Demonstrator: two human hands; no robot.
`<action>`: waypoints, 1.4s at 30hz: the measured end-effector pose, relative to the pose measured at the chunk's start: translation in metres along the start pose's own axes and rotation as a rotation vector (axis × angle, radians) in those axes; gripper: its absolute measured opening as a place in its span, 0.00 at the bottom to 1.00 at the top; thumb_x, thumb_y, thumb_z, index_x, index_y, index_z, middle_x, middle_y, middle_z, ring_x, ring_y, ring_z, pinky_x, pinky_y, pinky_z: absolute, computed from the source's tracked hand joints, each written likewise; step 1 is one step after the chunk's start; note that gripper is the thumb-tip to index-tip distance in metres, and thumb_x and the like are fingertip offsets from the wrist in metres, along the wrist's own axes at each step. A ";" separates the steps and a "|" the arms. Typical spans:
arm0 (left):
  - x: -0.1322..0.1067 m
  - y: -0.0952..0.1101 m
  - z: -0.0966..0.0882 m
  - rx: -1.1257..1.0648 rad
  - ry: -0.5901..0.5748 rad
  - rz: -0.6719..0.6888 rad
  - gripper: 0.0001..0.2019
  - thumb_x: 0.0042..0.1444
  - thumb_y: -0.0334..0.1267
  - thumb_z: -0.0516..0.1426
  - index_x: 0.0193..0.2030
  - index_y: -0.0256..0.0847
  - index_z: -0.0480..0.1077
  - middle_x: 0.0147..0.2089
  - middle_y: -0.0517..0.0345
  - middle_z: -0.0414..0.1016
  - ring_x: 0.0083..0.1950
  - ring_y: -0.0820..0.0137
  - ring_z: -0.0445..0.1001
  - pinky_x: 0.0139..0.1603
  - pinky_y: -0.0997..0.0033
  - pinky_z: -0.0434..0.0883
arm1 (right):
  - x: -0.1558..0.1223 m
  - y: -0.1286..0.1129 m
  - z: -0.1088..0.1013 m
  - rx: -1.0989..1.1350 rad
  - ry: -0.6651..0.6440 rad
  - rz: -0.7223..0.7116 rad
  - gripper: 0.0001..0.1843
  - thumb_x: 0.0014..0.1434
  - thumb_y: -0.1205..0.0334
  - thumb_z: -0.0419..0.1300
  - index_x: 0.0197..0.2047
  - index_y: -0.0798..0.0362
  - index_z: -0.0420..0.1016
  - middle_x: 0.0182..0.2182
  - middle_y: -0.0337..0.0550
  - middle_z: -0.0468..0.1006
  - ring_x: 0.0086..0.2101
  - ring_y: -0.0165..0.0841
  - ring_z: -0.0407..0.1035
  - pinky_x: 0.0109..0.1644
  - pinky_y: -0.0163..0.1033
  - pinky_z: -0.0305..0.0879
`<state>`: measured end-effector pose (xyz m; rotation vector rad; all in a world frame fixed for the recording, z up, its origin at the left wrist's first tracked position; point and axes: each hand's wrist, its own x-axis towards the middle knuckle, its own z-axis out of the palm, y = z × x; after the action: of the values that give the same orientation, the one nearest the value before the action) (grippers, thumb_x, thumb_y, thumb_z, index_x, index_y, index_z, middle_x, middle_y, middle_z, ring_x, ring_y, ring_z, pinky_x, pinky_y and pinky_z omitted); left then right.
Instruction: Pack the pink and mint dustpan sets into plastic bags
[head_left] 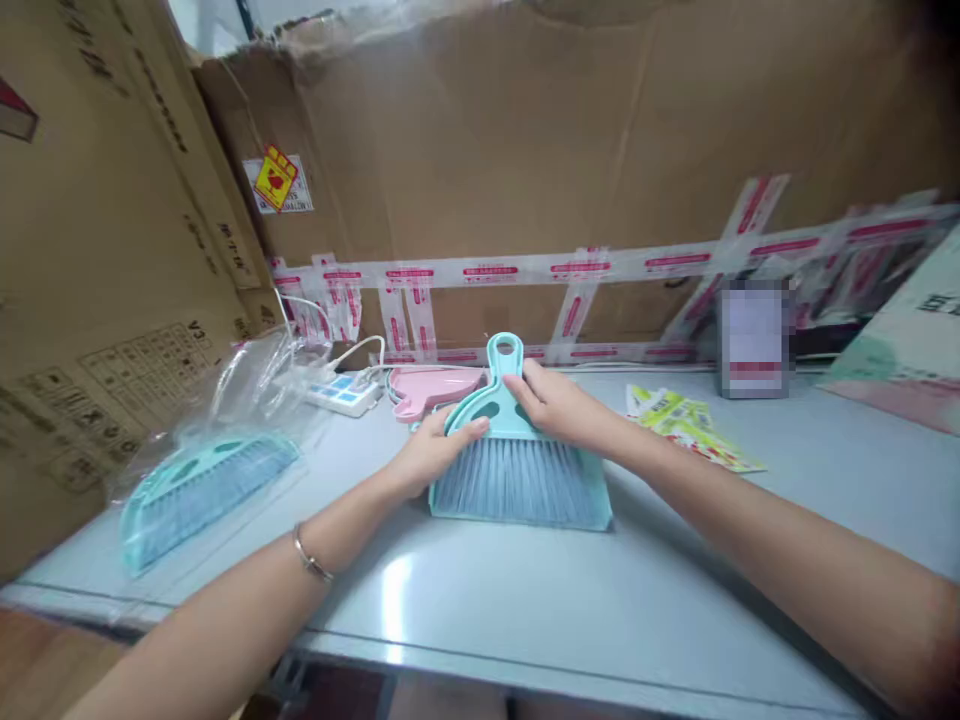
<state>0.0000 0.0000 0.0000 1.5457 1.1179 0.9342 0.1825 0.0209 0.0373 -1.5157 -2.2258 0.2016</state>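
Left hand (427,457) first, wrapped on the left shoulder of the turquoise brush set (516,470), thumb across the front, and right hand (553,400) grasping it too, a touch farther up, thumb pressed at the base of the handle (504,368)! Both hands full, then, with the set right between them: handle pointing away from the person, bristles (517,495) and dustpan lip (598,512) turned toward them, long axis running near to far. Right hand sits closer to that handle loop, left hand lower along the edge. Lip touching the surface (495,590) or just above it? Can't tell. Beyond, bright packets (686,425) to the right, a pink dustpan (435,385) just left of the handle, and cardboard (480,150) walling off the back
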 end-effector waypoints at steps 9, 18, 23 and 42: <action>0.002 0.002 0.002 -0.032 -0.002 0.012 0.20 0.50 0.50 0.59 0.45 0.39 0.71 0.47 0.54 0.75 0.47 0.61 0.72 0.47 0.66 0.67 | -0.003 -0.001 0.001 0.021 0.009 0.037 0.11 0.66 0.58 0.44 0.38 0.55 0.60 0.31 0.52 0.74 0.32 0.40 0.69 0.31 0.36 0.52; -0.002 0.007 0.003 -0.024 0.002 0.080 0.19 0.52 0.47 0.58 0.47 0.38 0.71 0.50 0.52 0.75 0.53 0.60 0.71 0.51 0.65 0.66 | 0.011 0.000 -0.016 0.445 -0.054 0.108 0.15 0.63 0.50 0.46 0.40 0.52 0.65 0.42 0.43 0.74 0.39 0.33 0.69 0.37 0.33 0.63; -0.002 0.005 0.004 -0.039 0.008 0.059 0.20 0.51 0.46 0.59 0.48 0.38 0.71 0.50 0.51 0.75 0.52 0.60 0.71 0.52 0.63 0.67 | 0.016 -0.009 -0.008 0.395 0.052 0.195 0.12 0.64 0.53 0.46 0.33 0.52 0.59 0.36 0.46 0.73 0.39 0.36 0.68 0.40 0.37 0.61; 0.002 0.005 -0.004 -0.049 0.060 0.068 0.19 0.51 0.49 0.59 0.47 0.41 0.72 0.48 0.55 0.76 0.50 0.61 0.73 0.50 0.65 0.69 | -0.011 0.094 -0.043 0.284 0.284 0.320 0.20 0.57 0.43 0.49 0.45 0.49 0.63 0.44 0.46 0.75 0.44 0.36 0.70 0.47 0.40 0.64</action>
<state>-0.0017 0.0028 0.0058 1.5323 1.0819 1.0521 0.2842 0.0419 0.0390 -1.6179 -1.6527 0.3583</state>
